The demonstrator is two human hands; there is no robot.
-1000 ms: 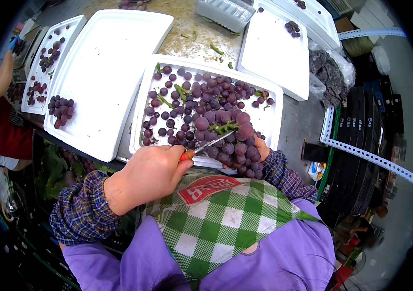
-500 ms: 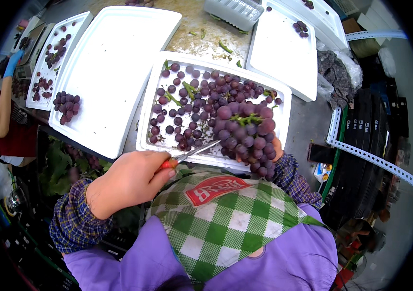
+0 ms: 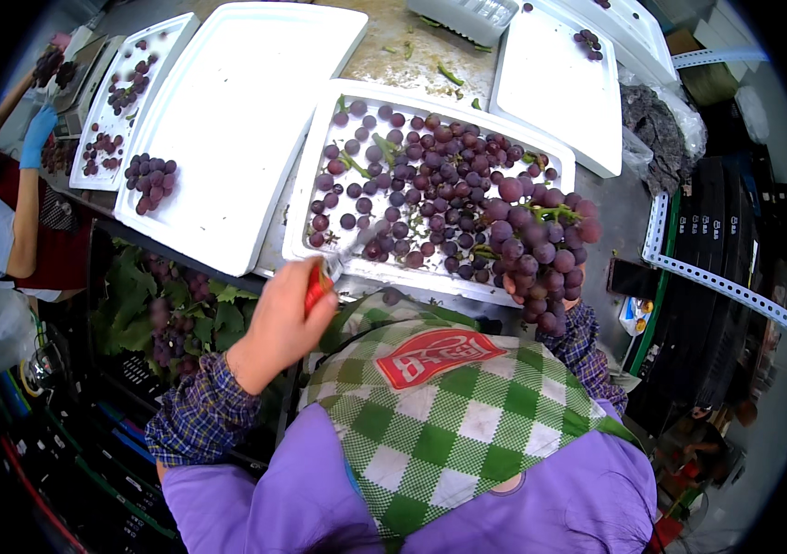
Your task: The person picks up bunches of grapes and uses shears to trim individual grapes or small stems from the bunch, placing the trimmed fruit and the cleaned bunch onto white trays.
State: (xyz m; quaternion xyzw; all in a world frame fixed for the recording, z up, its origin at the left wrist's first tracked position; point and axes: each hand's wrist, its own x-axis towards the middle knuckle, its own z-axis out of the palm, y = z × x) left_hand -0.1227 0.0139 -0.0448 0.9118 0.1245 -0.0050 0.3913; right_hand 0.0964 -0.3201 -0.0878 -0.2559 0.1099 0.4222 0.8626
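Observation:
My left hand (image 3: 275, 319) is closed round the red-orange handle of a pair of snips (image 3: 319, 288); the blades blur over the tray's near left part. On the right, a full bunch of dark purple grapes (image 3: 539, 247) with a green stem rests in my right hand (image 3: 573, 297), which is mostly hidden beneath the fruit. The bunch is held over the near right corner of a white foam tray (image 3: 296, 217). Many loose grapes (image 3: 347, 221) and small green stem bits lie in that tray, piled more thickly toward the right.
A large white foam lid (image 3: 246, 92) at left bears a small grape cluster (image 3: 151, 181). Another white tray (image 3: 560, 111) stands far right. Below left, a crate holds grapes and leaves (image 3: 130, 300). A co-worker's blue-gloved hand (image 3: 38, 138) shows far left. Perforated metal strip (image 3: 726, 290) runs at right.
My left hand has drawn the snips back from the bunch, and their blades now blur. The bunch in my right hand has moved toward the tray's right edge. The whole view has shifted slightly.

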